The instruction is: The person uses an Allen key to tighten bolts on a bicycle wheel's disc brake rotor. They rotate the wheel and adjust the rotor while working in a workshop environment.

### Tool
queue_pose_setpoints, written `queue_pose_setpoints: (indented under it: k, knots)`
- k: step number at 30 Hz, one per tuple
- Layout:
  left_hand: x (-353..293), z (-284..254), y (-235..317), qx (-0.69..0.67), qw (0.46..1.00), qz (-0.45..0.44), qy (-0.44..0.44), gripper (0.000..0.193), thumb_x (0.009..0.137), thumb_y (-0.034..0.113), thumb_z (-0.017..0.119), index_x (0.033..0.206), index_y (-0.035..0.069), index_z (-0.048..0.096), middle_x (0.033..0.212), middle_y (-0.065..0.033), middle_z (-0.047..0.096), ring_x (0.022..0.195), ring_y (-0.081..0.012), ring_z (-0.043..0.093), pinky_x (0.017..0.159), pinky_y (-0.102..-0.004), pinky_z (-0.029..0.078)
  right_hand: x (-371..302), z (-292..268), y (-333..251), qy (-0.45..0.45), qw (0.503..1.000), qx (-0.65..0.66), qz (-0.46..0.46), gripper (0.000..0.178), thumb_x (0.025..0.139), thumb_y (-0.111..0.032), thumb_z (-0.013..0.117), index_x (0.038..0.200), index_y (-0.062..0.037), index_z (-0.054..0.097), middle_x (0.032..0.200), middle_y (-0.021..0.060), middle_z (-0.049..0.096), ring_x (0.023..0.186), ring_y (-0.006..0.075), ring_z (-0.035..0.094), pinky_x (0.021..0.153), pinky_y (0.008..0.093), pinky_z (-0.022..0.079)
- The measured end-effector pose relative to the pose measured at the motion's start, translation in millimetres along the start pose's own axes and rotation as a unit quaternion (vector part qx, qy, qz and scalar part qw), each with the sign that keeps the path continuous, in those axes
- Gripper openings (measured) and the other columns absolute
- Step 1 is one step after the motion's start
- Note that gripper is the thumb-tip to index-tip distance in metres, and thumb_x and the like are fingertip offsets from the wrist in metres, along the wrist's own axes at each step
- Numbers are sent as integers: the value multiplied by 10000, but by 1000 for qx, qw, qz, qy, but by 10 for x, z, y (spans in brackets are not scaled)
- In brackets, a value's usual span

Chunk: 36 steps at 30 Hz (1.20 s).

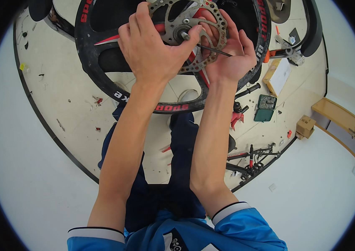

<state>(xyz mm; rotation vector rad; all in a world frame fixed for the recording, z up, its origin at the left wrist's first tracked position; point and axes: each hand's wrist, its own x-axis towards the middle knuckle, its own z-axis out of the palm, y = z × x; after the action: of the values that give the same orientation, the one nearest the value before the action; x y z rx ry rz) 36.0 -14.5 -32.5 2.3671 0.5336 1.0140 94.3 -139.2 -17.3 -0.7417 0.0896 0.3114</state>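
A silver perforated brake rotor (219, 25) sits around the axle (184, 36) in front of a black bicycle wheel (93, 62) with red accents and thick spokes. My left hand (152, 52) grips the rotor's left side, its thumb pressed close to the axle. Palm up, my right hand (229, 67) cups the rotor's right edge, with some fingers behind it and showing through its gaps. A thin dark rod like a hex key (217, 51) runs from the rotor across the right palm. Whether bolts fasten the rotor cannot be told.
At the right lie an opened green case (264, 113), a white-and-tan box (277, 77) and a bicycle frame (250, 161). Small parts are scattered over the tiled floor. A cardboard box (305, 126) stands by the wall. Black curved armrests (311, 29) flank the wheel.
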Motion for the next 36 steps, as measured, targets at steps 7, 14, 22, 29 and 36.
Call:
queue_pose_setpoints:
  k: [7,14,22,29,36]
  knots:
    - [-46,-20,-23,-10,1000,15,10,880,699,514,861,1326,12,502,1105,-122,595,987,-311,527,861,-423,434,45,9,-130,-4,994,-102,33,702,1031,-521,325,1232,89,607,1099,298,707,902,335,739,857,370,563]
    - [16,-159,58,-54,997,-28,-56,929,700,459,895,1391,12,466,1135,-130,598,1072,-313,512,915,-433,449,9,79,-170,79,971,-226,-30,608,1047,-486,426,1153,70,646,1022,205,742,868,267,736,762,324,547]
    - [78,-505,34,-71,995,49,-44,811,718,267,895,1405,41,528,1127,-111,614,1121,-284,535,957,-404,443,-54,-31,-351,116,937,-328,7,327,1001,-386,597,840,-105,642,650,-57,509,516,62,397,500,253,308]
    - [-188,-505,135,-177,970,59,-153,315,698,53,863,990,77,747,774,-11,600,714,-164,576,623,-279,470,-320,-17,-340,157,919,-359,-26,393,947,-217,748,685,-149,464,558,-64,433,412,25,275,387,223,172]
    - [-197,-493,154,-263,942,-6,-207,136,764,99,807,872,45,745,774,-40,648,691,-218,607,599,-323,495,-486,18,-331,166,911,-378,-10,456,947,-185,757,687,-158,382,518,-56,386,388,34,279,365,224,186]
